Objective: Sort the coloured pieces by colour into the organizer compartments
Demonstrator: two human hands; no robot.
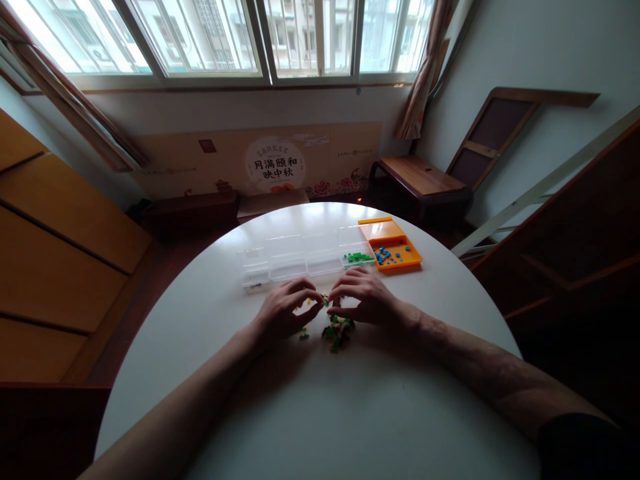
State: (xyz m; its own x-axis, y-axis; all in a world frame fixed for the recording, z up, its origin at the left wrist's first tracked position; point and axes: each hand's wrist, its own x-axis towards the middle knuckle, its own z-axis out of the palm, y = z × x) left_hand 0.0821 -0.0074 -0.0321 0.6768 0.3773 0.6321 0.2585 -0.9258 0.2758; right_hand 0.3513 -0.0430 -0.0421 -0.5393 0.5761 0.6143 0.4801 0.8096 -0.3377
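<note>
My left hand [290, 308] and my right hand [363, 298] face each other over the white table [390, 407], their fingertips close together. Each is curled into a pinch. Small green and yellowish specks show between the fingertips, too tiny to tell what they are or which hand has them. Just below my right hand lies a pile of small building bricks [339, 331] in green, yellow and dark brown. A few loose bricks [304, 332] are beside my left hand. My fingers partly hide more bricks behind them.
Beyond my hands stands a clear compartment box [287, 269] with its lids raised; its right compartment holds green bricks [357, 257]. Touching it is an open orange case [400, 268] with blue pieces [384, 255]. A wooden stool [423, 175] stands past the table's round far edge.
</note>
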